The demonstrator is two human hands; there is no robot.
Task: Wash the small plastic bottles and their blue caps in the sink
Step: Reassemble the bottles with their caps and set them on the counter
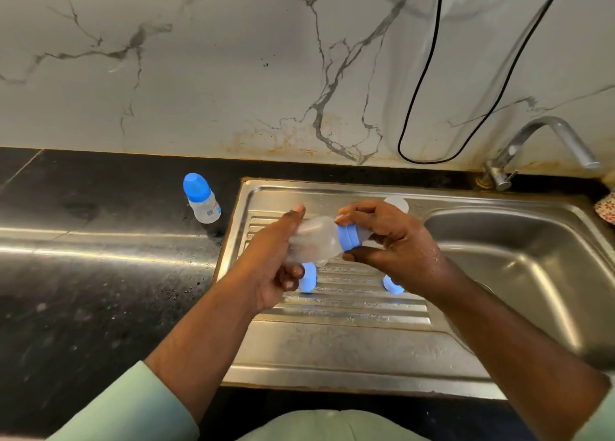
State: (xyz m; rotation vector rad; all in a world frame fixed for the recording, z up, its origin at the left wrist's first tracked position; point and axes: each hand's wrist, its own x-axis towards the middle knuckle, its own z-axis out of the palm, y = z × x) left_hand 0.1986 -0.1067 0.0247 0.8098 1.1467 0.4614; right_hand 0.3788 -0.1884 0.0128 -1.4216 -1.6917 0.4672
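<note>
two small plastic bottles in view: one held bottle (316, 239) above the ribbed drainboard (349, 310), one capped bottle (202, 198) standing upright on the black desk (100, 240), just left of the sink unit and well apart from both hands. blue pieces, counted: the cap on the standing bottle, a blue collar (348, 237) on the held bottle's neck, and two loose blue caps on the drainboard, left cap (307, 278) and right cap (392, 285), each partly hidden under a hand. a pale clear piece (397, 204) sits behind the right hand; cannot tell what it is.

left hand (276, 267) wraps the held bottle's body, fingers curled under, thumb along the top. right hand (392, 240) pinches the blue collar, thumb below, fingers (346, 216) above. held bottle lies nearly horizontal, long axis left to right, neck end pointing right toward the basin (519, 257), base toward the left palm.

tap (539, 147) at the back right corner, spout over the basin. black cable (432, 74) hangs down the marble wall.
</note>
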